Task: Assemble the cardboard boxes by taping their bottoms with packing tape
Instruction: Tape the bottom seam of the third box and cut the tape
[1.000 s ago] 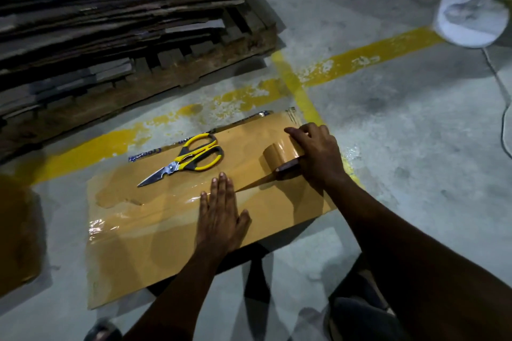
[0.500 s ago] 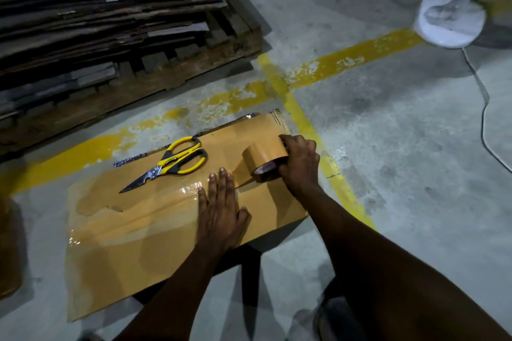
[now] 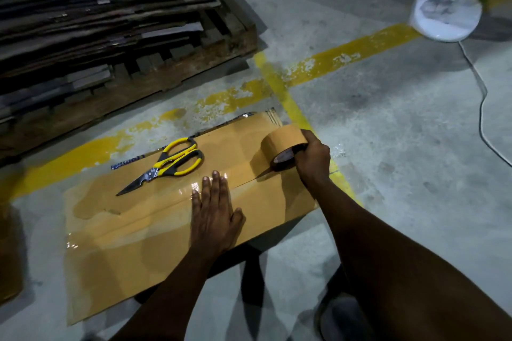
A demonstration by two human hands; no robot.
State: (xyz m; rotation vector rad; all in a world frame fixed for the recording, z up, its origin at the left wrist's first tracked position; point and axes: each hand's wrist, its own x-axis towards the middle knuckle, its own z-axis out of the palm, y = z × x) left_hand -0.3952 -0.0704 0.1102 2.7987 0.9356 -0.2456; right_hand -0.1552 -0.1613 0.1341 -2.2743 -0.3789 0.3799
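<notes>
A brown cardboard box (image 3: 116,252) stands on the concrete floor with its bottom flaps facing up, and glossy tape runs along the centre seam. My left hand (image 3: 214,213) presses flat on that tape with straight fingers. My right hand (image 3: 311,159) grips a roll of brown packing tape (image 3: 281,142) near the box's right end, with a strip stretched from the roll down to the seam. Yellow-handled scissors (image 3: 171,162) lie on the far flap, blades pointing left.
A wooden pallet (image 3: 155,83) stacked with flattened cardboard (image 3: 91,16) fills the upper left. Yellow floor lines (image 3: 349,57) cross behind the box. A white fan base (image 3: 446,15) and its cable (image 3: 482,108) sit at the upper right. Another cardboard piece (image 3: 9,255) lies at the left edge.
My right hand has drawn the tape roll rightward along the seam toward the box's right end. My left hand stays pressed on the tape.
</notes>
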